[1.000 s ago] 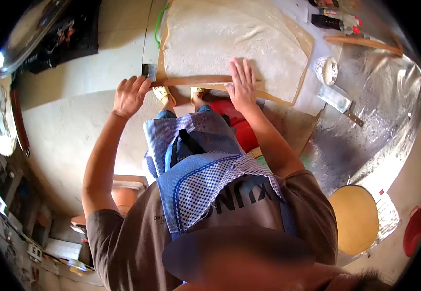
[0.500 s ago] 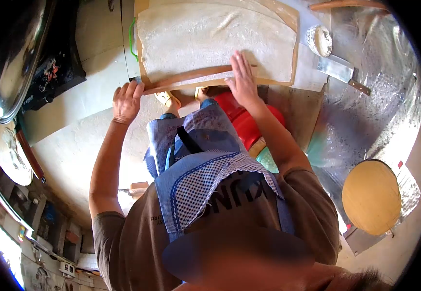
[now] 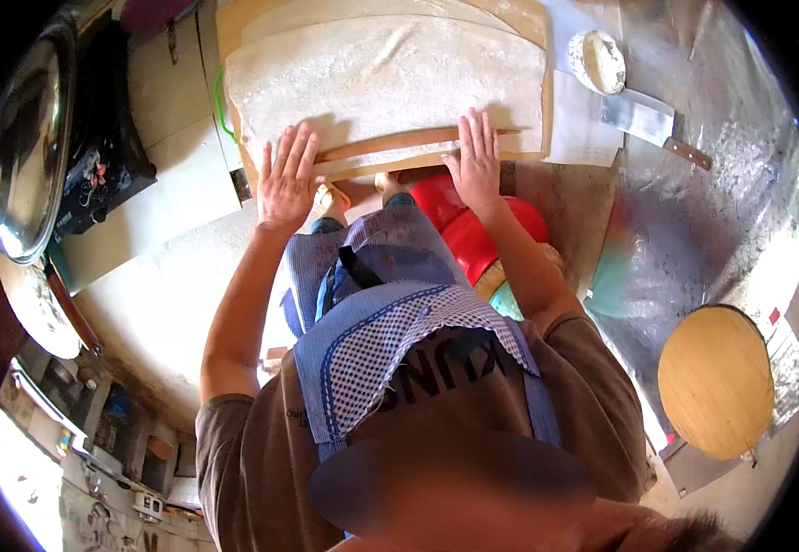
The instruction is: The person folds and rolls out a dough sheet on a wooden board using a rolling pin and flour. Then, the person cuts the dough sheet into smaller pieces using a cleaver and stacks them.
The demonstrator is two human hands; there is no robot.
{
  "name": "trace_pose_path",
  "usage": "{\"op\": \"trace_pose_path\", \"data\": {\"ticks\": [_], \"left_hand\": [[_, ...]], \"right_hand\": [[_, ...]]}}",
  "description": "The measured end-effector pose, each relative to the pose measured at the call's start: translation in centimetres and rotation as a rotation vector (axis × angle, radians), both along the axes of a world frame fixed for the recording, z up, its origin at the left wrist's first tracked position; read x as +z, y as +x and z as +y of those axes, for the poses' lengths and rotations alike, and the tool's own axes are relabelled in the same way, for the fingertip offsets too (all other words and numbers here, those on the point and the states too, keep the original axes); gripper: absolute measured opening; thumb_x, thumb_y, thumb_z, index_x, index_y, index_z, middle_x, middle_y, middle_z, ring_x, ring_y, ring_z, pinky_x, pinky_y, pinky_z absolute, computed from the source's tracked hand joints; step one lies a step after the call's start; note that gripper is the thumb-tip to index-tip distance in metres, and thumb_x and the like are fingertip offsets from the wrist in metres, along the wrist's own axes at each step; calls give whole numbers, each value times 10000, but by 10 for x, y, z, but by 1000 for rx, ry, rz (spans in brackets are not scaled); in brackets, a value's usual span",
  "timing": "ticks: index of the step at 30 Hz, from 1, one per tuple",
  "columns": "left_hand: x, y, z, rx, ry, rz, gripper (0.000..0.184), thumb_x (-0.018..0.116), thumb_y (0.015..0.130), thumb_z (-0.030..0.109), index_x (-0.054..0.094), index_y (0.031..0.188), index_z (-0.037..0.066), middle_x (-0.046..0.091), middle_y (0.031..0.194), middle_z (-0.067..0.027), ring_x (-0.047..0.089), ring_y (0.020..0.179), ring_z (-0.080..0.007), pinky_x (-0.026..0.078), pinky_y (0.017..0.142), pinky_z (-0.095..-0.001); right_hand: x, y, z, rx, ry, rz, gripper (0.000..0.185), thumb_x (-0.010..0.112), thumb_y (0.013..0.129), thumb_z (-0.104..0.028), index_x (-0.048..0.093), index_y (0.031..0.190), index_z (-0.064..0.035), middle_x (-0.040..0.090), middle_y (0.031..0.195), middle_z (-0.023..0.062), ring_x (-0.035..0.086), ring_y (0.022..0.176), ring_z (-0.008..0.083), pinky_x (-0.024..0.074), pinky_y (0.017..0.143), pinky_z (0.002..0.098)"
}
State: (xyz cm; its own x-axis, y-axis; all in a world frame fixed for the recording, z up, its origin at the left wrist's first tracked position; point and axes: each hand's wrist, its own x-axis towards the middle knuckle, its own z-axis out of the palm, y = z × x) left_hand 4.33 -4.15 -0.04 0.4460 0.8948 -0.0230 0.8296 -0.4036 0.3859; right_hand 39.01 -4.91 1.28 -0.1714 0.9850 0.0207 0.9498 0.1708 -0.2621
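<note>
A wide sheet of rolled dough (image 3: 372, 87) covers most of a brown board (image 3: 524, 20) in front of me. Along its near edge lies a long, thin wooden rolling pin (image 3: 390, 143) with tapered ends. My left hand (image 3: 286, 189) rests flat over the pin's left part, fingers stretched forward and hiding that end. Further right, my right hand (image 3: 476, 166) lies over the pin with straight fingers; the pin's right tip shows beyond it. Neither hand is wrapped round the pin. A strip of dough shows just below the pin, between the hands.
A bowl with white powder (image 3: 597, 63) stands right of the board, near a cleaver (image 3: 639, 115) with a wooden handle. A red stool-like object (image 3: 482, 221) is below the board's edge. A round wooden board (image 3: 717, 382) lies at right, a large shiny lid (image 3: 27, 138) at left.
My left hand has let go of the pin's left end, moved inward and flattened on top of it. My right hand has stayed on the pin, shifting slightly right.
</note>
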Motion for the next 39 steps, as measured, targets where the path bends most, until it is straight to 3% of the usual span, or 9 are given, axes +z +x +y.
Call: {"op": "trace_pose_path", "data": {"ticks": [3, 4, 8, 15, 18, 24, 25, 28, 39], "left_hand": [[2, 9, 1, 58, -31, 107, 663, 507, 958, 392, 287, 1531, 142, 255, 1602, -56, 199, 1490, -258, 94, 1211, -518], [2, 13, 9, 76, -8, 125, 656, 520, 953, 389, 298, 1527, 162, 265, 1598, -38, 205, 1487, -245, 88, 1214, -517], [-1, 31, 46, 99, 102, 31, 621, 430, 986, 466, 304, 1524, 184, 291, 1587, -16, 220, 1481, -216, 84, 1214, -517], [-10, 101, 102, 82, 155, 86, 667, 457, 965, 505, 313, 1520, 163, 273, 1595, -17, 205, 1484, -231, 104, 1210, -514], [5, 98, 57, 23, 14, 60, 707, 562, 928, 354, 276, 1535, 133, 256, 1602, -41, 188, 1493, -253, 116, 1208, -513], [-13, 84, 23, -12, 205, 77, 459, 625, 879, 216, 570, 1331, 153, 390, 1539, -49, 280, 1461, -285, 159, 1195, -513], [-15, 86, 33, 29, 284, 91, 335, 655, 847, 200, 647, 1180, 163, 532, 1391, -52, 430, 1348, -289, 277, 1126, -502], [-9, 93, 48, 79, 276, 101, 243, 657, 825, 223, 644, 1055, 147, 583, 1068, -27, 551, 1060, -240, 387, 886, -456], [-8, 143, 61, 47, 262, 34, 297, 674, 805, 242, 600, 1060, 109, 596, 1029, -77, 562, 956, -281, 404, 822, -466]], "right_hand": [[-11, 22, 6, 118, 47, 40, 588, 685, 838, -229, 498, 1386, -124, 402, 1512, 82, 335, 1422, 294, 278, 1111, 481], [-7, 22, 16, 97, 144, 102, 404, 683, 824, -161, 624, 1224, -172, 540, 1357, 47, 485, 1275, 256, 364, 1014, 452], [-15, 47, 46, 197, 140, 134, 249, 702, 796, -118, 694, 1041, -163, 593, 1043, 25, 551, 991, 250, 431, 882, 409], [-11, 95, 92, 145, 196, 96, 438, 716, 804, -216, 652, 1235, -172, 575, 1242, 33, 518, 1175, 251, 397, 990, 416], [-14, 95, 49, 1, 99, -45, 633, 677, 847, -290, 473, 1422, -119, 376, 1543, 49, 307, 1440, 287, 272, 1116, 463], [-15, 92, -4, -3, 23, 31, 599, 648, 875, -282, 463, 1411, -89, 386, 1522, 83, 297, 1437, 324, 230, 1157, 480], [-13, 96, 2, -12, 26, 26, 599, 648, 875, -282, 463, 1411, -89, 386, 1522, 83, 297, 1437, 324, 230, 1157, 480], [-10, 109, 41, 21, 93, 229, 591, 648, 875, -281, 462, 1403, -93, 385, 1515, 91, 306, 1432, 310, 225, 1165, 511], [-23, 145, 84, -42, 141, -46, 677, 648, 876, -392, 427, 1433, -78, 364, 1523, 144, 294, 1433, 348, 239, 1159, 525]]}}
